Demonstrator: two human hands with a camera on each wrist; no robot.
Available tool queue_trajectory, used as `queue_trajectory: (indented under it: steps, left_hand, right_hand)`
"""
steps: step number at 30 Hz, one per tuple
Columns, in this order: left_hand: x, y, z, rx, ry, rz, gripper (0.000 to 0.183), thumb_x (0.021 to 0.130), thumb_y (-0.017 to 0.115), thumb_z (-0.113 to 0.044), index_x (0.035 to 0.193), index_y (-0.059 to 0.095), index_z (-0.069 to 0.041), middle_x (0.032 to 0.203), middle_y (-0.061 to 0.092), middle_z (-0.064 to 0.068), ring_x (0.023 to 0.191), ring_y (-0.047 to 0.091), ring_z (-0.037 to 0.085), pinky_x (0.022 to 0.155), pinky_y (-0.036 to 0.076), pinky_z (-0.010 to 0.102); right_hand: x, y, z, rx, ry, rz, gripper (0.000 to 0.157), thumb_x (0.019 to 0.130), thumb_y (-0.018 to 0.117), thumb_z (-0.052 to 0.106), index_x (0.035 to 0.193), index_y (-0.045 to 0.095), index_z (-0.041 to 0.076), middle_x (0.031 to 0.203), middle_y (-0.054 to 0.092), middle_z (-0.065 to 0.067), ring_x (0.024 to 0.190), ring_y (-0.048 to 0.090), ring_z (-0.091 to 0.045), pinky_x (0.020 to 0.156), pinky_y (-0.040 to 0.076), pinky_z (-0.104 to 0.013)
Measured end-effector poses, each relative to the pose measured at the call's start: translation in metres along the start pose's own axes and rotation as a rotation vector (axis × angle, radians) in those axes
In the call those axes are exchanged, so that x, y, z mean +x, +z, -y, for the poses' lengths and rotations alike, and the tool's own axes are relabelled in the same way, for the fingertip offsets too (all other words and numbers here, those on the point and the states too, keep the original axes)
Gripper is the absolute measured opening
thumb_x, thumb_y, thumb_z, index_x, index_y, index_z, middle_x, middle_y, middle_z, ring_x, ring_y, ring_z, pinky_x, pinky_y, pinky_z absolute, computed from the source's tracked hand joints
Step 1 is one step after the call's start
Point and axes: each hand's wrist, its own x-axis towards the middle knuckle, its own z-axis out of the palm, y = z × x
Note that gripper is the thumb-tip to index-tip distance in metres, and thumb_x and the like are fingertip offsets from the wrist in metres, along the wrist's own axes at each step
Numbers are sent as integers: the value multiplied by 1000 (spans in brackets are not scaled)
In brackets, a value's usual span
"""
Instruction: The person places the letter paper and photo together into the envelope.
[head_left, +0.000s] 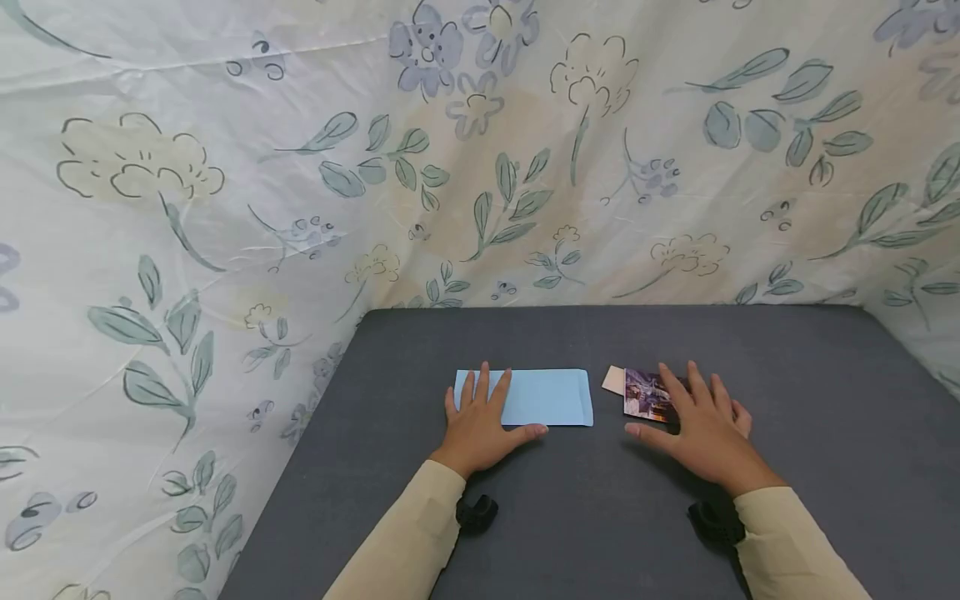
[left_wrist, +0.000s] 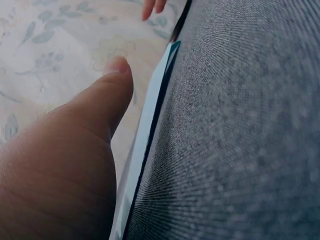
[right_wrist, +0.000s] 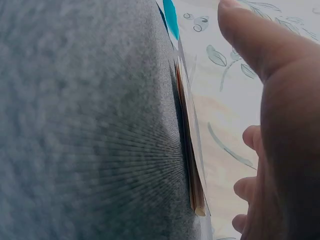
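Observation:
A light blue envelope (head_left: 551,398) lies flat on the dark grey table. My left hand (head_left: 480,429) is spread over its left part, fingers straight and thumb out to the right. In the left wrist view the envelope (left_wrist: 150,120) appears edge-on beside the thumb (left_wrist: 112,90). My right hand (head_left: 705,433) is spread above a dark, purplish picture card (head_left: 643,393), covering its right side. A beige piece (head_left: 613,380) sticks out from under the card's left end. In the right wrist view these show as a thin layered stack (right_wrist: 190,150), with the fingers apart from it.
The grey table (head_left: 405,350) extends around both items. Behind it and along the left hangs a white cloth (head_left: 300,208) with flowers and leaves. A black strap (head_left: 477,514) is on the left wrist, another (head_left: 716,523) on the right.

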Motion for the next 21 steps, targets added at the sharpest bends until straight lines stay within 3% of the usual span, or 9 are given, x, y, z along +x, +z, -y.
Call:
queue_trajectory:
  steps: [9,21]
  left_hand:
    - [-1,0,1,28,-11,58,111,89,55,-93,173,35,-24,180,12,13,165,6,39,124,2,72]
    - [3,-2,1,85,-3,74,113,89,55,-94,175,30,-25,179,20,12,162,15,39,124,7,72]
  right_hand:
    - [0,-3,-1,33,2,-47,117,95,70,75,177,13,14,174,6,-35,152,6,-67,97,14,-89]
    - [6,-8,-3,64,0,-195,103,103,72,59,173,22,3,167,23,-39,143,25,-70,93,21,-92]
